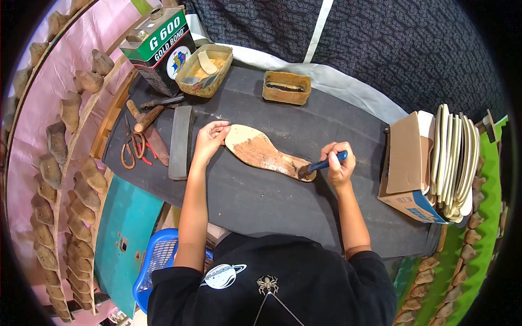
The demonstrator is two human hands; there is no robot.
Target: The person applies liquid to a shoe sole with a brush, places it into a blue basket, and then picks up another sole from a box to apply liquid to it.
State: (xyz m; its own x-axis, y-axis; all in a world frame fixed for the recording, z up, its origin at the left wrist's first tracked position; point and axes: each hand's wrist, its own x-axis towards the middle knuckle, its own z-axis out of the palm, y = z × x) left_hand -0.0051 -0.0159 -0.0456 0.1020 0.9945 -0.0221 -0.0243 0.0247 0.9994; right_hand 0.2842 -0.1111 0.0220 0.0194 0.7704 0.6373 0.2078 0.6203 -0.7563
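Note:
A pale shoe insole (266,154) lies on the dark worktable, with a brown, wet-looking coating over much of its surface. Its wide end at the left is still bare along the edge. My left hand (209,140) pinches that wide end at its rim. In my right hand (338,163) is a blue-handled brush (326,163), fingers wrapped round the handle. The dark bristles press on the narrow end of the insole at the right.
A G 600 Gold Bond can (157,51) and a tub of scraps (205,69) stand at the back left, near scissors (130,145) and a grey block (181,142). A small glue-stained container (286,87) sits at the back. At right, a cardboard box (403,163) stands beside stacked insoles (454,163). Shoe lasts (70,111) line the left racks.

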